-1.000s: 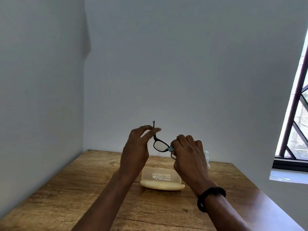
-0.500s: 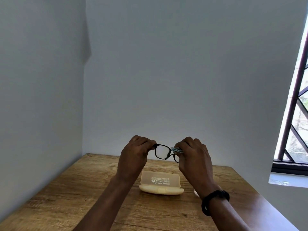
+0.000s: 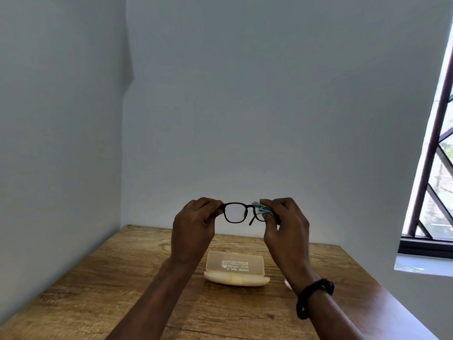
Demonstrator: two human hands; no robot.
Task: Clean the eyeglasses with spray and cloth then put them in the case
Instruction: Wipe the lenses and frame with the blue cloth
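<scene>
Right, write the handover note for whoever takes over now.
Left hand: pinches one end of the eyeglasses, held up over the table.
Right hand: presses the blue cloth on the other lens.
Case: open on the table, nothing seen in it.
Spray bottle: mostly hidden behind the right wrist.
Done: wiping under way.
Left: finish wiping, fold the eyeglasses, put them in the case.

Bare forearms — black wristband (image 3: 314, 297) on right wrist.

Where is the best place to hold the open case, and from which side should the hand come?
Probably the lower shell of the case, gripped across its long rounded edges from above and the near side. The translucent lid stands upright at the back, blocking approach from there.
</scene>
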